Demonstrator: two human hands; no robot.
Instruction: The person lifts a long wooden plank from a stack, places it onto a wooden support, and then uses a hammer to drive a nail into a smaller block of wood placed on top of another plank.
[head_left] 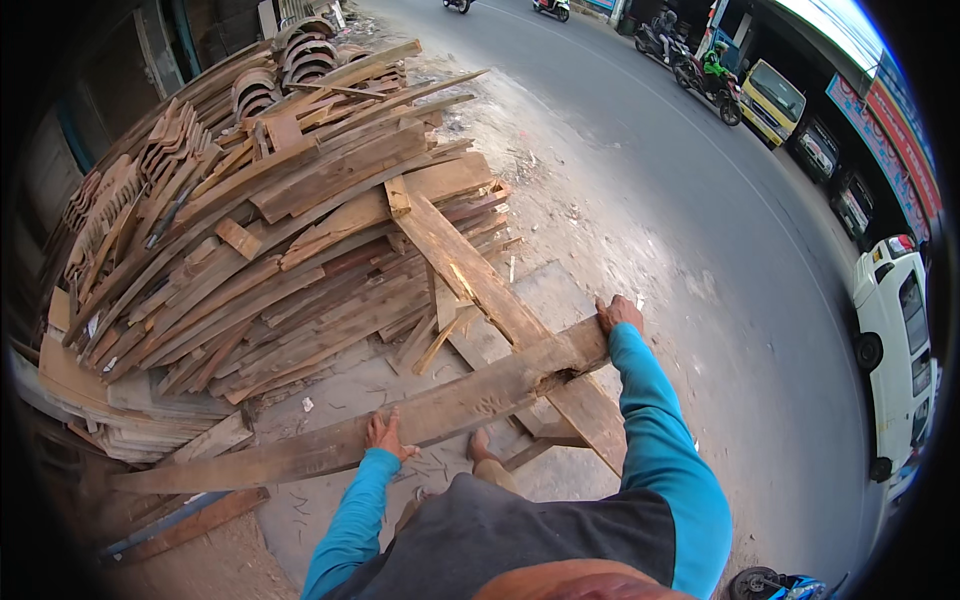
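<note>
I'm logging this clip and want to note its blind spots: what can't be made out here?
- Head view: far end of the long plank fades into the dark fisheye rim.
- Left hand and right hand: their palms are hidden against the plank.
- Lower boards of the wood pile are covered by upper ones.

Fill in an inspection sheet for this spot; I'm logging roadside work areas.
Surface: concrete ground scattered with wood chips.
Job's things: long weathered plank, lying across another plank that slopes off the pile.
Clutter: big pile of old boards; stacked curved roof tiles behind.
Hands: left hand gripping the long plank's near edge; right hand gripping its end.
Cables: nothing seen.
Surroundings: road with motorbikes, white van parked, shopfronts.
</note>
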